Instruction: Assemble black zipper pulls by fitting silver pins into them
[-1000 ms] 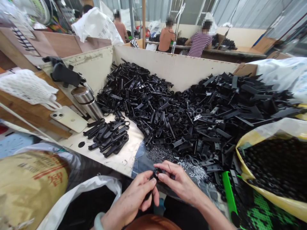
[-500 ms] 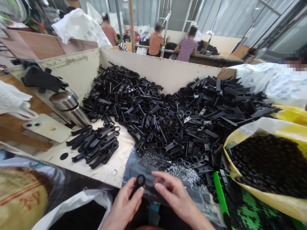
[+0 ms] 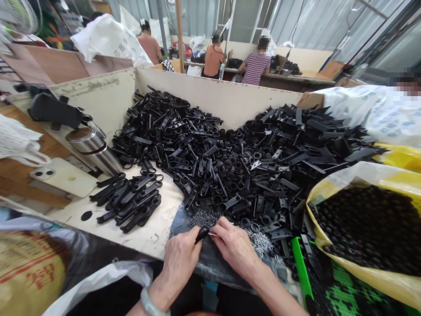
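My left hand (image 3: 182, 256) is closed around a black plastic piece (image 3: 201, 234), its rounded end sticking out past the thumb. The fingers hide the rest of it. In a pinch, my right hand (image 3: 236, 246) has a thin silver pin (image 3: 213, 234) pointing at that rounded end; whether the two touch I cannot tell. Just past my right hand lie loose silver pins (image 3: 262, 244). Small dark metal bits (image 3: 202, 216) are spread on the dark mat (image 3: 179, 228) beyond both hands.
A big heap of black plastic parts (image 3: 204, 153) fills the bin behind. Black assembled pieces (image 3: 131, 199) lie left, near a phone (image 3: 66, 177) and a steel flask (image 3: 98, 151). At right stand a yellow bag (image 3: 332, 175) of black rings and a green tray (image 3: 301, 272). Co-workers sit beyond.
My left hand has tipped the black piece over, so its ring no longer faces me. My right hand has moved forward, closed on a silver pin and brought it beside the piece.
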The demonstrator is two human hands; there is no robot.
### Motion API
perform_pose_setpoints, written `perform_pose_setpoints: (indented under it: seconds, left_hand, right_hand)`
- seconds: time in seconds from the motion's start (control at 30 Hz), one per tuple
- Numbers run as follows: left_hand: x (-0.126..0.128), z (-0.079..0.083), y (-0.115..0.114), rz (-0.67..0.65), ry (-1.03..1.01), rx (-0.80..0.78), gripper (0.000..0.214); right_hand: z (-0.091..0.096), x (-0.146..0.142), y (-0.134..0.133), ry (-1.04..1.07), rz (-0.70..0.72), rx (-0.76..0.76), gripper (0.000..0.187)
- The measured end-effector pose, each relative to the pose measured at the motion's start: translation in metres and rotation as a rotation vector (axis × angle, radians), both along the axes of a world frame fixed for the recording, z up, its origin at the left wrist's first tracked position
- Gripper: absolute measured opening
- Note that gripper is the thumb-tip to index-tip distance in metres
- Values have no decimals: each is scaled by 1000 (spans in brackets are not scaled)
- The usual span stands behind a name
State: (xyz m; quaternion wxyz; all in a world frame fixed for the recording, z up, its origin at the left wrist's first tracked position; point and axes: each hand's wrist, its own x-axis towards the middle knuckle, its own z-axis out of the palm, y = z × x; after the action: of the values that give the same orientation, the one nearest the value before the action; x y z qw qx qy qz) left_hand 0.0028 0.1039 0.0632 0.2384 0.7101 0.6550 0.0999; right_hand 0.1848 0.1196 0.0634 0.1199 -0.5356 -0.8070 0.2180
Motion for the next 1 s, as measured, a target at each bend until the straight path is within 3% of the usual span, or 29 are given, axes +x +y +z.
perform_pose_setpoints:
  seconds: [0.2, 0.57, 0.83, 1.0]
  left_hand:
    - [-18, 9, -5, 74, -7, -39, 17]
    - [23, 3, -7, 18, 38, 5, 15]
    - [12, 1, -12, 12, -12, 16, 22]
    - [-1, 4, -12, 100, -93, 5, 19]
  right_hand:
    - [4, 19, -7, 182, -76, 2, 19]
    - [3, 14, -6, 186, -128, 42, 21]
    - [1, 7, -6, 113, -83, 43, 20]
    - [-7, -2, -16, 64, -39, 53, 20]
